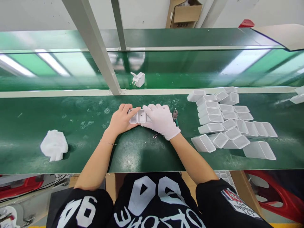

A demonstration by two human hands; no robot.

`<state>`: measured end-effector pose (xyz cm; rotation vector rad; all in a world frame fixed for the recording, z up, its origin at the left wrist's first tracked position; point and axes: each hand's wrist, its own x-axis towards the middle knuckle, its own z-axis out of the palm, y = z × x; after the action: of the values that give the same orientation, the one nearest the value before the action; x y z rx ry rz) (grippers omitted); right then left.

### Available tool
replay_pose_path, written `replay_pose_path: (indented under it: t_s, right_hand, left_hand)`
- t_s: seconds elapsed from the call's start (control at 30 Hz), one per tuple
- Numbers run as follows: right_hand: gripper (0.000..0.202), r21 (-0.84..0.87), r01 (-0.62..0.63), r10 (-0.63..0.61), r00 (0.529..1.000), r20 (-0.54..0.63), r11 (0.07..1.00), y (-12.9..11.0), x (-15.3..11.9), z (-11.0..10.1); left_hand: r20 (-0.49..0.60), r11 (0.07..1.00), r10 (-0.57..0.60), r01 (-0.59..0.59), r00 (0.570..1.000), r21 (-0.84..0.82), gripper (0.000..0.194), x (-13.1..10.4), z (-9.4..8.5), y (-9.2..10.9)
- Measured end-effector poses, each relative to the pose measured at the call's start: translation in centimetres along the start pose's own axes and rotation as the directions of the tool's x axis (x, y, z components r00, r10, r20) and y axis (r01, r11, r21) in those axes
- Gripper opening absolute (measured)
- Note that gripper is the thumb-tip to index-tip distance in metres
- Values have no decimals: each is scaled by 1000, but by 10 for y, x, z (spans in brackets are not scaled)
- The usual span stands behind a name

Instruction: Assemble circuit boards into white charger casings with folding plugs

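On the green bench (142, 155), a crumpled white cloth (54, 145) lies at the left. Pliers (175, 115) with green handles lie just right of the gloved hand, whose arm partly hides them; a small metal piece (155, 135) shows near its wrist. A pale post (99, 47) slants down to the bench's far edge, beyond the hands. Past that edge, left of centre, sits a white plug (140, 79) with its prongs out; a cardboard box (186, 14) is farther off.

There is one cloth, one pair of pliers, one plug and, at the right, a cluster of white cases (211, 118), roughly thirty, too overlapped to count exactly. Three white compartments show between the hands, the right one partly covered.

These form a short white row (141, 116) at mid-bench, left to right. The bare left hand (121, 119) grasps its left end, thumb and fingers slightly apart around it. The gloved right hand (162, 120) grips the right end, fingers bent close together over it; its fingertip contact cannot be told fully
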<state>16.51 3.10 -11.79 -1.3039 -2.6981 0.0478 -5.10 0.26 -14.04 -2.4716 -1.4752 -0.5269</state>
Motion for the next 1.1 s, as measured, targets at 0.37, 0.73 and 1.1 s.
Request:
replay_pose_path:
  t_s: [0.37, 0.73, 1.1]
  right_hand:
    - [62, 85, 11, -19, 996, 91, 996, 7, 14, -9]
    - [85, 196, 22, -32, 998, 46, 980, 12, 10, -15]
    - [87, 180, -145, 114, 978, 172, 973, 31, -7, -20]
  left_hand:
    - [202, 978, -181, 198, 962, -64, 51, 6, -8, 5]
    - [264, 969, -218, 241, 939, -57, 73, 8, -15, 9]
    - [158, 982, -140, 157, 977, -103, 78, 5, -3, 7]
